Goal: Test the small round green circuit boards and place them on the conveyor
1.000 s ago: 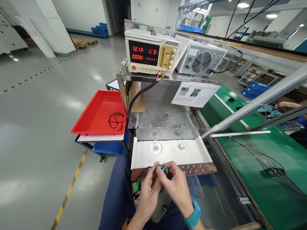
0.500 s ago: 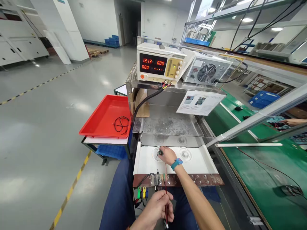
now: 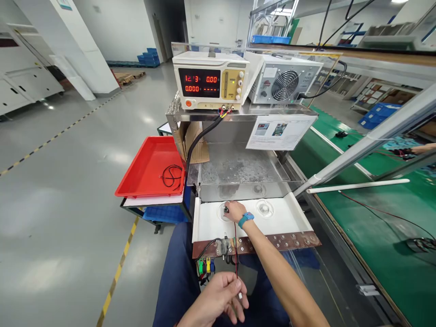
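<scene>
My right hand (image 3: 234, 210), with a blue wristband, is stretched out over the white fixture tray (image 3: 207, 220) and pinches a small round motor part (image 3: 225, 210) down on the left circular seat. A thin red wire (image 3: 235, 245) runs from that part back toward me. My left hand (image 3: 220, 299) is low, above my lap, with fingers closed on the wire's near end and its small white connector (image 3: 240, 295). The right circular seat (image 3: 264, 208) holds nothing.
A power supply (image 3: 208, 80) reading 12.13 and a fan unit (image 3: 282, 83) stand on the steel shelf. A red tray (image 3: 150, 166) with a black cable sits at left. Coloured clips (image 3: 205, 265) hang below the brown terminal strip (image 3: 272, 241). A green conveyor (image 3: 371, 218) lies to the right.
A second ago both hands held the part close to me. The right hand has since carried it out to the left seat, and the left hand stayed low holding the wire end.
</scene>
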A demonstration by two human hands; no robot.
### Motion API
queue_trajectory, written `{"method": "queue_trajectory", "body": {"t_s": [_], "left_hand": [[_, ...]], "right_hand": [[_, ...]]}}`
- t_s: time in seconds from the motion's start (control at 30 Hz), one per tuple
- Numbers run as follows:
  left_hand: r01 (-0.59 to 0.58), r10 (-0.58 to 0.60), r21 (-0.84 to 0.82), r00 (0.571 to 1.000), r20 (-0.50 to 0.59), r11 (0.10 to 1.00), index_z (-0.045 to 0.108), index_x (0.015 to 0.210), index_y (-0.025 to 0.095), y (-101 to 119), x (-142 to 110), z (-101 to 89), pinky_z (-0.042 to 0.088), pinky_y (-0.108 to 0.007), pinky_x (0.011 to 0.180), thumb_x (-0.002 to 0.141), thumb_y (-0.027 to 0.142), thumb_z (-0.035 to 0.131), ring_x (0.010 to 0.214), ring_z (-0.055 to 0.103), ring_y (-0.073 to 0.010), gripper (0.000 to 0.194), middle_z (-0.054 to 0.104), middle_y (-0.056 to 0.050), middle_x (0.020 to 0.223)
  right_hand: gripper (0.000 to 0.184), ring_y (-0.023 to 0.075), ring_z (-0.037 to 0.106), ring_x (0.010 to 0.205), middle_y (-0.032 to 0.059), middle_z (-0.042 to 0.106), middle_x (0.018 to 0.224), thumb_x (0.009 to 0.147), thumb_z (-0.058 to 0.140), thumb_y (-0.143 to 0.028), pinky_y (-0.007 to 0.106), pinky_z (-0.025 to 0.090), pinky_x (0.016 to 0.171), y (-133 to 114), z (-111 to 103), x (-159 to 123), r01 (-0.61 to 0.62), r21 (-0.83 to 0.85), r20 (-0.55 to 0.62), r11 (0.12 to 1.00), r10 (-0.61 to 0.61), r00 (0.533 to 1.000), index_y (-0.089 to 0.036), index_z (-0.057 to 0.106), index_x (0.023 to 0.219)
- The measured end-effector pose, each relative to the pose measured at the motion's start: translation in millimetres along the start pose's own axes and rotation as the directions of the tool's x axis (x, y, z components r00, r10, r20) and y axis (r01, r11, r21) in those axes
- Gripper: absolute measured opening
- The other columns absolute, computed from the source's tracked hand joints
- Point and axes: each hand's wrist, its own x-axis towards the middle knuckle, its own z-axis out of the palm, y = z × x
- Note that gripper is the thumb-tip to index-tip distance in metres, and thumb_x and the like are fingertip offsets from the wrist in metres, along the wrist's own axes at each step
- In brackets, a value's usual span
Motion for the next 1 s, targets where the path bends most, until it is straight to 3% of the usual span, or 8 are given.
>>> {"method": "queue_trajectory", "body": {"t_s": [0.1,0.2,0.37,0.5,0.63,0.77,0.87,1.0], "left_hand": [[-0.095,0.094,-0.02,0.994,-0.06,0.995,0.063,0.081,0.015,13.7,-5.3,-1.4,0.04,-0.019,0.043,0.067,0.062,0.079,0.048,0.058,-0.0088,0.052,0.069,-0.004,0.069],[-0.207,0.203,-0.018,0.972,-0.12,0.978,0.067,0.08,0.013,39.8,-8.8,-6.0,0.047,-0.02,0.053,0.067,0.056,0.083,0.055,0.058,-0.0082,0.047,0.068,-0.005,0.073],[-0.359,0.351,0.023,0.894,-0.277,0.933,0.068,0.085,0.014,74.7,1.6,-17.4,0.049,-0.02,0.058,0.063,0.052,0.087,0.058,0.059,-0.0082,0.047,0.065,-0.001,0.067],[-0.37,0.375,0.094,0.832,-0.409,0.924,0.066,0.091,0.017,79.4,20.3,-24.8,0.043,-0.018,0.049,0.061,0.056,0.085,0.051,0.055,-0.0075,0.053,0.064,0.002,0.064],[-0.457,0.488,0.186,0.74,-0.463,0.87,0.067,0.089,0.017,78.3,35.3,-27.2,0.038,-0.019,0.047,0.065,0.056,0.081,0.051,0.05,-0.0067,0.048,0.062,0.003,0.066],[-0.473,0.547,0.277,0.689,-0.475,0.836,0.069,0.086,0.016,80.7,45.0,-26.9,0.039,-0.021,0.053,0.063,0.058,0.08,0.057,0.051,-0.0092,0.048,0.063,0.001,0.068],[-0.473,0.575,0.327,0.669,-0.471,0.818,0.07,0.082,0.017,83.2,51.3,-26.9,0.04,-0.023,0.058,0.062,0.057,0.08,0.063,0.055,-0.0122,0.046,0.064,0.0,0.07],[-0.461,0.572,0.34,0.692,-0.441,0.82,0.071,0.078,0.016,83.4,60.6,-27.9,0.043,-0.025,0.063,0.059,0.055,0.081,0.065,0.057,-0.0139,0.044,0.065,-0.001,0.068]], "right_hand": [[0.029,0.0268,0.066,0.101,0.0122,0.072,0.106,0.089,0.061,-0.028,0.031,0.047,0.083,16.4,8.1,-3.4,0.036,0.172,-0.058,0.984,-0.027,0.998,-0.018,0.068,0.114],[0.036,0.0215,0.066,0.096,0.011,0.072,0.102,0.091,0.047,-0.01,0.03,0.047,0.087,32.6,21.5,-9.7,0.091,0.355,-0.156,0.93,-0.037,0.987,-0.014,0.063,0.122],[0.047,0.0222,0.064,0.094,0.0125,0.067,0.112,0.077,0.071,-0.016,0.031,0.048,0.085,36.5,35.0,-12.8,0.154,0.396,-0.221,0.905,-0.069,0.973,-0.013,0.06,0.123],[0.037,0.0224,0.064,0.094,0.0094,0.067,0.112,0.08,0.076,-0.034,0.03,0.047,0.082,27.2,29.0,-12.0,0.076,0.319,-0.205,0.945,-0.01,0.979,-0.018,0.063,0.111],[0.03,0.0214,0.065,0.094,0.0078,0.068,0.109,0.082,0.074,-0.037,0.028,0.045,0.079,21.2,23.0,-13.3,0.02,0.246,-0.197,0.969,0.03,0.98,-0.02,0.064,0.105],[0.029,0.0209,0.065,0.094,0.0082,0.069,0.109,0.083,0.072,-0.035,0.027,0.044,0.078,20.8,22.0,-13.6,0.008,0.234,-0.195,0.972,0.039,0.98,-0.019,0.064,0.105],[0.028,0.0205,0.064,0.093,0.0075,0.068,0.107,0.081,0.072,-0.031,0.027,0.044,0.079,24.1,23.6,-12.3,0.051,0.252,-0.198,0.966,0.0,0.98,-0.018,0.064,0.105],[0.027,0.0196,0.063,0.093,0.0064,0.067,0.105,0.08,0.071,-0.027,0.027,0.043,0.08,29.4,27.5,-9.8,0.104,0.288,-0.219,0.952,-0.041,0.975,-0.018,0.065,0.105]]}}
